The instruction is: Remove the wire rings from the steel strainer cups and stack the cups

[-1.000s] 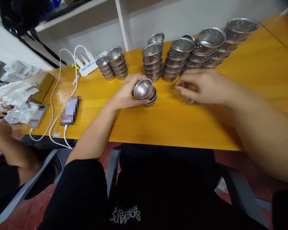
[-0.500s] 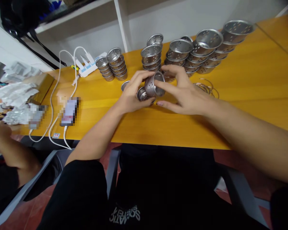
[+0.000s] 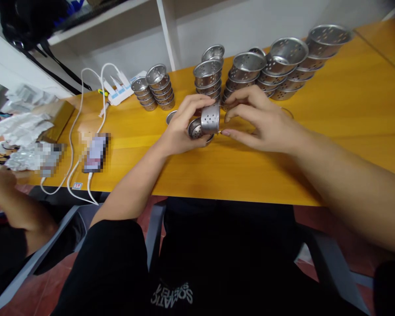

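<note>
My left hand [image 3: 181,129] is closed around a small perforated metal cup [image 3: 210,117], tilted on its side with its dotted wall towards me. At the cup's right edge is my right hand [image 3: 255,118], fingers curved and thumb low. By those fingertips a thin piece of wire [image 3: 220,132] shows faintly; most of it is hidden. Below and behind the left hand lies another perforated cup [image 3: 194,128], partly covered. A further cup [image 3: 170,116] peeks out left of the left fingers. Behind my right wrist, a wire ring [image 3: 289,113] lies on the table.
Stacks of perforated cups [image 3: 246,68] line the back of the yellow table [image 3: 191,175]. Two shorter stacks [image 3: 163,90] stand further left. A phone [image 3: 95,153], white cables and a power strip [image 3: 120,93] lie left. Another person's arm [image 3: 11,195] rests at the far left.
The held cup has turned from showing its open mouth to showing its side wall. My right index finger has come out of the mouth, and the right hand has shifted slightly right.
</note>
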Demonstrator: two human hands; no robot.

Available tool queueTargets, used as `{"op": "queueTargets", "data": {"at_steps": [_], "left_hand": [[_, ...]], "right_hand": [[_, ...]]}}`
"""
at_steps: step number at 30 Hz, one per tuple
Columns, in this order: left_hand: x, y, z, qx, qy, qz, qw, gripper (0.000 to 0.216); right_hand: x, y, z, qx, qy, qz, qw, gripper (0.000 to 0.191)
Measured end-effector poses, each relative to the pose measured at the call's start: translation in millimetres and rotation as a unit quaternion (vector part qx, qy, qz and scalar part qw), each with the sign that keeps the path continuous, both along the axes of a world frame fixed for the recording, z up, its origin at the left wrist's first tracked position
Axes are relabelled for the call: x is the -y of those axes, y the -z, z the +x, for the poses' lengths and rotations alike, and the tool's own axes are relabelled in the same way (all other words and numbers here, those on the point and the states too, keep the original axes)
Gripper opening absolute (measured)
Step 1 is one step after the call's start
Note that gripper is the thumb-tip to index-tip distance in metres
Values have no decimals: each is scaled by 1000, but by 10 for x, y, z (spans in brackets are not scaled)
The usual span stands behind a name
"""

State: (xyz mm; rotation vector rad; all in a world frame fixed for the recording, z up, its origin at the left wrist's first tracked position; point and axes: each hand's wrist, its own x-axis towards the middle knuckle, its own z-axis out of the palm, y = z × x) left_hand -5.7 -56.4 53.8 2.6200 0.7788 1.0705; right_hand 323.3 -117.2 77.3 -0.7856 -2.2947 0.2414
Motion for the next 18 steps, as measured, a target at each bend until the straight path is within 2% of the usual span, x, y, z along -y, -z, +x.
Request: {"op": "queueTargets", "data": {"at_steps": [5,9,12,15,18], "left_hand": [[102,-37,13,-19,12,-22,1000,87],[100,15,52,-40,1,-41,998,93],[70,56,70,-34,16,-32,999,100],[80,48,75,-46,4,-26,999,94],[135,6,89,-58,-11,-25,998,87]], "right_hand": [[13,-15,-6,-20,4,-39,999,45],[-33,41,-17,-53,-1,-43,998,39],[-45,60,-29,-76,-4,-57,996,37],[-14,34,-35,-93,-7,-73,993,35],[21,-6,-20,-79,-5,-77,994,40]]}}
